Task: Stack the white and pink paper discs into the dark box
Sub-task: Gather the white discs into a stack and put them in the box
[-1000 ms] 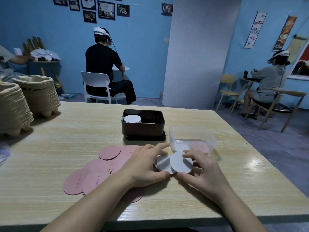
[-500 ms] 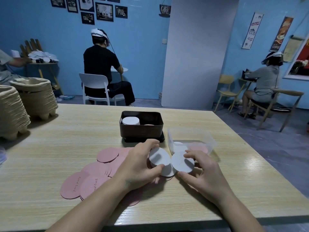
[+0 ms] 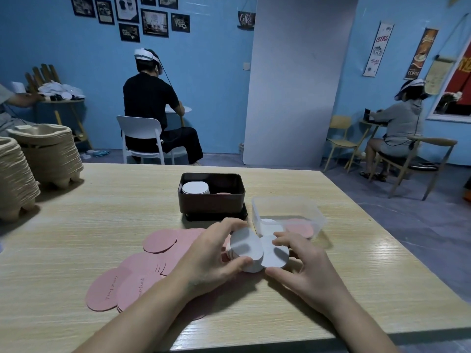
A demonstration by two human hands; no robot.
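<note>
your left hand (image 3: 211, 253): pinching small white disc stack (image 3: 246, 248)
your right hand (image 3: 303, 266): fingers closed on one white disc (image 3: 276, 256)
dark box (image 3: 212, 197): just behind
clear tub (image 3: 288, 216): right, near
pink discs (image 3: 153, 261): spread left on worktop (image 3: 76, 225)

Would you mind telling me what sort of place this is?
Probably a café-styled room used for recording tasks: coffee posters hang on blue walls, and two seated people wearing head-mounted gear work at small tables, like the person at this wooden table.
</note>
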